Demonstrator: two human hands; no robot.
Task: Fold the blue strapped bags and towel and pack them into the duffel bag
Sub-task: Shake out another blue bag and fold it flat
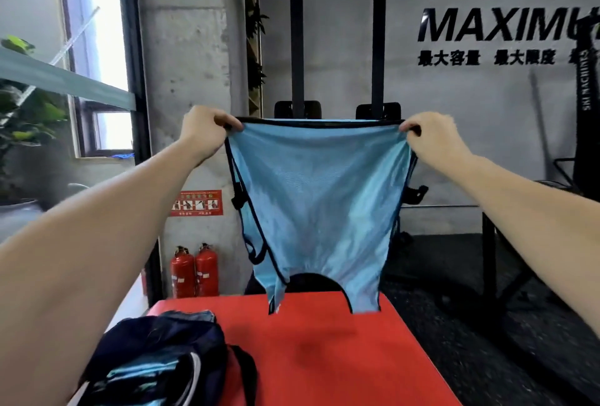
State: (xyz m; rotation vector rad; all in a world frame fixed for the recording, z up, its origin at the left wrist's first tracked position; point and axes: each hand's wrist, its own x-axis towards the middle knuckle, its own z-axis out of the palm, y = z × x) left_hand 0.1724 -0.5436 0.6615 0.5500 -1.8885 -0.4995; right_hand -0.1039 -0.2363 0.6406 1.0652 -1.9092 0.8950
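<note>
The open duffel bag (156,363) sits at seven o'clock on the red surface (341,357), blue fabric already inside. Left hand (207,132) and right hand (428,139) each pinch a top corner of the blue strapped bag (321,197), holding it spread at twelve o'clock, probably to straighten it for folding.

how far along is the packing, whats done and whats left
Done: the dark duffel bag on the red table lies open with blue fabric already inside. In hand: the left hand and right hand pinch the top corners of a blue strapped bag, held up unfolded. Left: folding and packing it. No towel is visible.
</note>
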